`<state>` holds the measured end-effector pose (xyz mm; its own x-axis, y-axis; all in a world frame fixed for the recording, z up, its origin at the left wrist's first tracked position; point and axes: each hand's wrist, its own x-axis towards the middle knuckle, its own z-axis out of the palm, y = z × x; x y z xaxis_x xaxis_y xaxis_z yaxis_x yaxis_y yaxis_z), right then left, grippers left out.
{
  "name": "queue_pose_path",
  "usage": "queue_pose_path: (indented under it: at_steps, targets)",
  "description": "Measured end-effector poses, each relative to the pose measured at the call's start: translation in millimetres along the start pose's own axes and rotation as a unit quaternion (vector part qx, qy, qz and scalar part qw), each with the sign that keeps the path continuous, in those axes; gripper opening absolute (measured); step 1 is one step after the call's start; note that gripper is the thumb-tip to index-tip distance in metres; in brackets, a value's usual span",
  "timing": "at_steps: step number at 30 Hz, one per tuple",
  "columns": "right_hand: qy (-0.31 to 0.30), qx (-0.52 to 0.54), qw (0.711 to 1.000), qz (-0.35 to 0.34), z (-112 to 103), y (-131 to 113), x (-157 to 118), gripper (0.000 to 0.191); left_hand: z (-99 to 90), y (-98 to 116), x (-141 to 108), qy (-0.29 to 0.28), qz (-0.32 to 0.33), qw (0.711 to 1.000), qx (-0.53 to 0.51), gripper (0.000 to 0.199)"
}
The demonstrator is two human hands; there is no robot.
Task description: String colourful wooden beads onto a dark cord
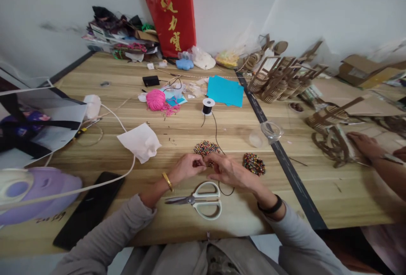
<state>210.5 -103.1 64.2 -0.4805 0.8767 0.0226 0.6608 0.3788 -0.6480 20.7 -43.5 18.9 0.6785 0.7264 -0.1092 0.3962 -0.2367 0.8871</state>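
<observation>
My left hand (187,167) is closed in a pinch at the near edge of a pile of multicoloured beads (206,146); what it holds is too small to make out. Close beside it, my right hand (226,168) has thumb and fingers pinched together. A thin black cord (216,129) runs from a white-rimmed spool (208,106), passes behind my right hand and loops out below it. Just under both hands lie white-handled scissors (203,200), blades pointing left. To the right of my right hand sits a bunched string of beads (253,164).
A white paper (141,142), a black phone (90,207) and a purple device (53,194) with a white cable are on the left. Pink yarn (156,99) and blue sheets (225,91) lie farther back. Small woven baskets (279,87) and another person's hand (366,145) are at right.
</observation>
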Motion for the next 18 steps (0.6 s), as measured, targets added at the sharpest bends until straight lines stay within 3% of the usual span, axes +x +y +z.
queue_pose_path:
  at_steps: [5, 11, 18]
  targets:
    - [0.043, 0.052, 0.998, 0.010, 11, 10, 5, 0.003, 2.6, 3, 8, 0.011, -0.001, 0.999, -0.046, 0.010]
    - [0.029, 0.052, 0.997, 0.049, -1, 16, -2, 0.005, 1.3, -1, 12, 0.021, 0.002, 0.992, -0.122, 0.013]
    - [-0.014, 0.022, 0.997, 0.075, -5, 7, -3, 0.009, 0.2, -3, 14, 0.025, 0.016, 0.990, -0.136, 0.017]
